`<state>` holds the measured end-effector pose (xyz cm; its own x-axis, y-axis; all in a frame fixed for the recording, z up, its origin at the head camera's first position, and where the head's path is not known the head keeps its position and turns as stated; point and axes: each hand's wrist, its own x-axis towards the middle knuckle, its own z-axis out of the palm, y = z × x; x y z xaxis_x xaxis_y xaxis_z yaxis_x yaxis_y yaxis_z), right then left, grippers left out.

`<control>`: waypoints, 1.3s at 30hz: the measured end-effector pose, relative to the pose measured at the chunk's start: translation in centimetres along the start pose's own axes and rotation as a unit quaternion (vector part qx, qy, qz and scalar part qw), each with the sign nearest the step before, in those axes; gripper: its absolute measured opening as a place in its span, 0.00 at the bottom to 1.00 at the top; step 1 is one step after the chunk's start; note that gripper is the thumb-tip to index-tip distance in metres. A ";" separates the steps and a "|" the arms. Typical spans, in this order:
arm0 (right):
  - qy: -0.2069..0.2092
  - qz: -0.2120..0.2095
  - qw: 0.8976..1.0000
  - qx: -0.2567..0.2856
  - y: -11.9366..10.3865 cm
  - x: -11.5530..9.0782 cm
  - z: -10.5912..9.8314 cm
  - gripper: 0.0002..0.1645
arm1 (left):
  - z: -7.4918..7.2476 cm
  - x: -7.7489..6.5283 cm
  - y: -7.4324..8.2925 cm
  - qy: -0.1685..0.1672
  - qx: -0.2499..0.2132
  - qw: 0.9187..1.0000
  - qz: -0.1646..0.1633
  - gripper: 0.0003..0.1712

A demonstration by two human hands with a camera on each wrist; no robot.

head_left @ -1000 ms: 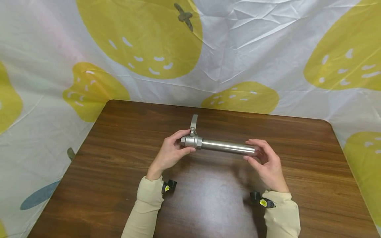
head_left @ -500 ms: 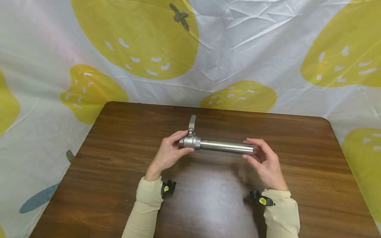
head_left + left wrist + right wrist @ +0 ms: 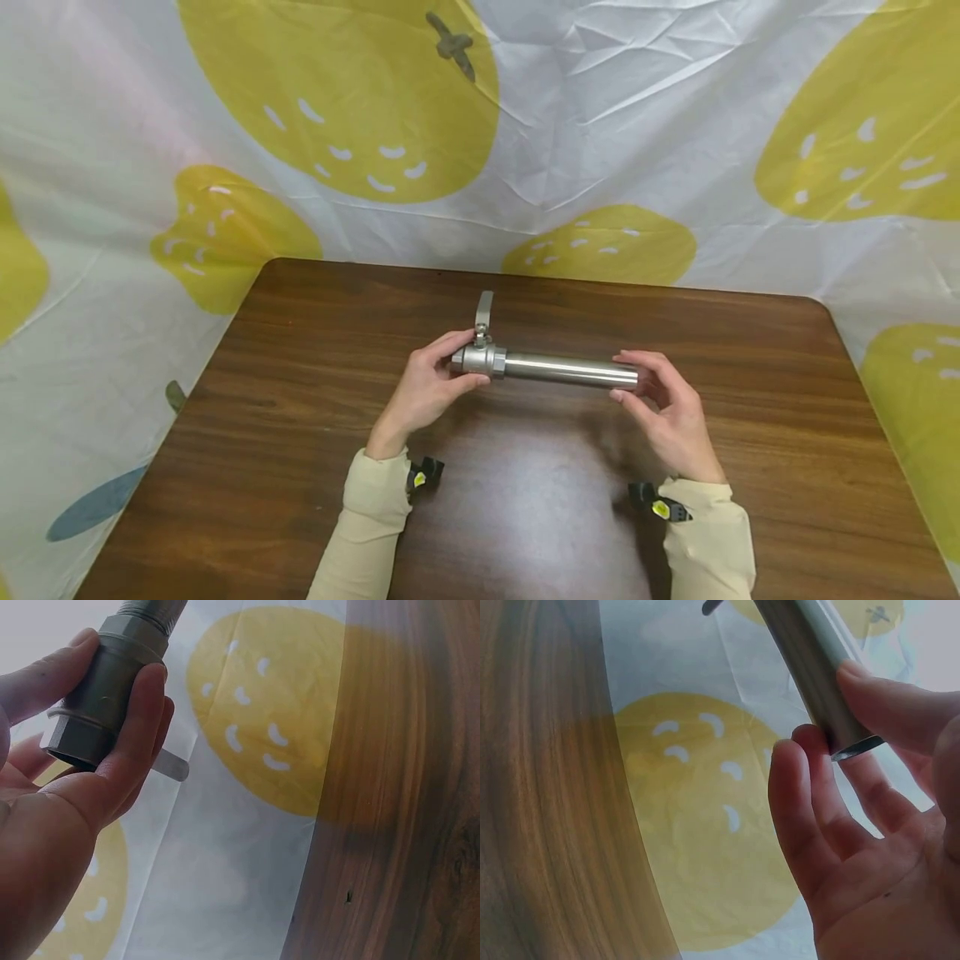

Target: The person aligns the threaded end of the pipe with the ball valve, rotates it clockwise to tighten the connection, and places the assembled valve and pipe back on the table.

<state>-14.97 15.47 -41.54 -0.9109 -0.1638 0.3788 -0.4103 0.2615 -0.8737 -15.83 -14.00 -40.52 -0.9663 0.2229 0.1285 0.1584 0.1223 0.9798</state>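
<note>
A silver ball valve [image 3: 477, 358] with a flat metal lever [image 3: 484, 310] is joined to a smooth steel pipe [image 3: 562, 368], and both are held level above the table. My left hand [image 3: 423, 387] grips the valve body, thumb in front and fingers behind; the lever points away from me. In the left wrist view, screw threads [image 3: 146, 609] show beyond the valve's hex nut. At the pipe's free end, my right hand [image 3: 671, 408] pinches it between thumb and fingers. The right wrist view shows the pipe's end rim [image 3: 857, 748] close to the palm.
A brown wood-grain table [image 3: 262, 433] with rounded corners lies below the hands. White cloth [image 3: 637, 108] printed with yellow fruit hangs behind it and at both sides. Both wrists carry small black camera mounts [image 3: 660, 504].
The view has shifted slightly, and the hands with the valve and pipe appear a little further left. Both grips look the same throughout.
</note>
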 end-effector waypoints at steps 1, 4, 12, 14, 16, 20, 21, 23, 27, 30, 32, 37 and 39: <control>0.000 0.005 1.000 -0.005 0.0 0.0 0.0 0.29 | 0.0 0.0 0.0 0.001 -0.001 1.000 0.002 0.34; -0.001 0.019 1.000 -0.016 -0.1 0.0 0.0 0.28 | 0.0 0.0 0.0 0.002 -0.004 1.000 0.006 0.33; -0.002 0.028 0.999 -0.015 0.0 -0.2 0.0 0.27 | -0.1 0.0 0.0 0.002 0.007 1.000 0.018 0.33; -0.003 0.027 1.000 -0.014 -0.1 -0.2 0.0 0.27 | -0.1 0.0 0.0 0.002 0.009 1.000 0.020 0.33; -0.003 0.026 1.000 -0.013 -0.1 -0.3 0.0 0.26 | -0.1 0.0 -0.1 0.001 0.011 1.000 0.022 0.33; -0.001 0.030 0.999 -0.014 0.0 -0.2 0.0 0.25 | -0.1 0.0 -0.1 0.000 0.008 1.000 0.021 0.33; -0.001 0.031 0.999 -0.015 0.1 -0.2 0.0 0.25 | -0.1 0.0 -0.1 0.000 0.008 1.000 0.021 0.33; 0.001 0.034 0.999 -0.015 0.4 -0.2 0.0 0.25 | -0.1 0.0 -0.1 0.001 0.005 1.000 0.017 0.33; 0.006 0.033 0.999 -0.023 1.5 -0.3 -0.2 0.25 | 0.0 -0.1 0.0 0.000 0.005 1.000 0.013 0.33; 0.009 0.035 0.999 -0.024 2.4 -0.3 -0.4 0.24 | 0.0 -0.1 0.1 -0.002 0.008 1.000 0.014 0.33; 0.009 0.040 0.999 -0.018 2.7 -0.4 -0.4 0.23 | 0.0 -0.1 0.0 -0.002 0.009 1.000 0.016 0.33; 0.007 0.035 0.999 -0.012 3.0 -0.4 -0.4 0.24 | 0.0 -0.1 0.0 -0.003 0.005 1.000 0.016 0.33; 0.005 0.032 0.999 -0.006 2.9 -0.4 -0.4 0.25 | 0.0 -0.1 0.0 -0.004 0.003 1.000 0.017 0.33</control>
<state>-15.84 16.73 -44.13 -0.9359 -0.1367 0.3247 -0.3510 0.2827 -0.8927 -15.76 -14.02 -40.55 -0.9585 0.2352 0.1611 0.1933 0.1207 0.9737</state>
